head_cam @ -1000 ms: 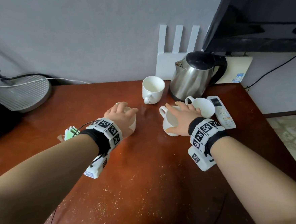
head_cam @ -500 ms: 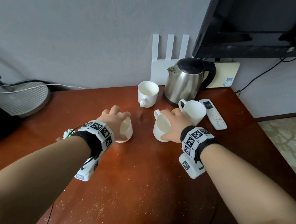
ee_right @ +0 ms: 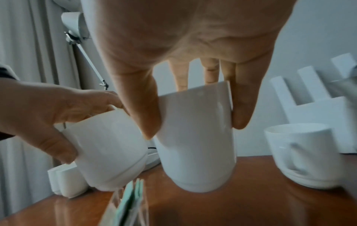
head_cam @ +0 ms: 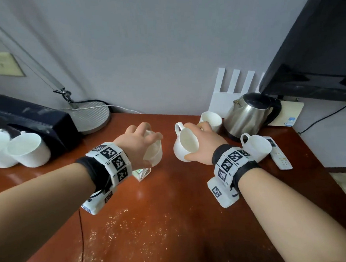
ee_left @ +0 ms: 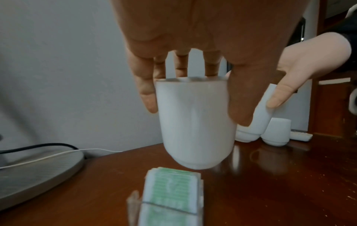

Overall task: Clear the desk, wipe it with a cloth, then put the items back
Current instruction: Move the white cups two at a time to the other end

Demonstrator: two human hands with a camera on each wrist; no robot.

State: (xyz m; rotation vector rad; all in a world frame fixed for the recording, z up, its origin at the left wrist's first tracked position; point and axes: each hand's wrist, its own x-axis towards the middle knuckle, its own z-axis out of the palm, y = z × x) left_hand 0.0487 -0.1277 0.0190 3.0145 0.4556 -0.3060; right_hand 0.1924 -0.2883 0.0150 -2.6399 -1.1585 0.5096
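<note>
Head cam: clearing step, looks like. My left hand (head_cam: 137,145) grips a mug (head_cam: 154,152), my right hand (head_cam: 201,143) another mug (head_cam: 184,145), both above the counter (head_cam: 174,222). Wrist cams: fingers (ee_left: 145,91) wrapped round each. Next they probably go by the two mugs (head_cam: 16,151) far left.

Both hands have lifted their mugs clear of the desk (head_cam: 174,222): the left hand (head_cam: 137,145) grips one mug (head_cam: 154,152) from above, the right hand (head_cam: 204,143) the other mug (head_cam: 184,145).
</note>
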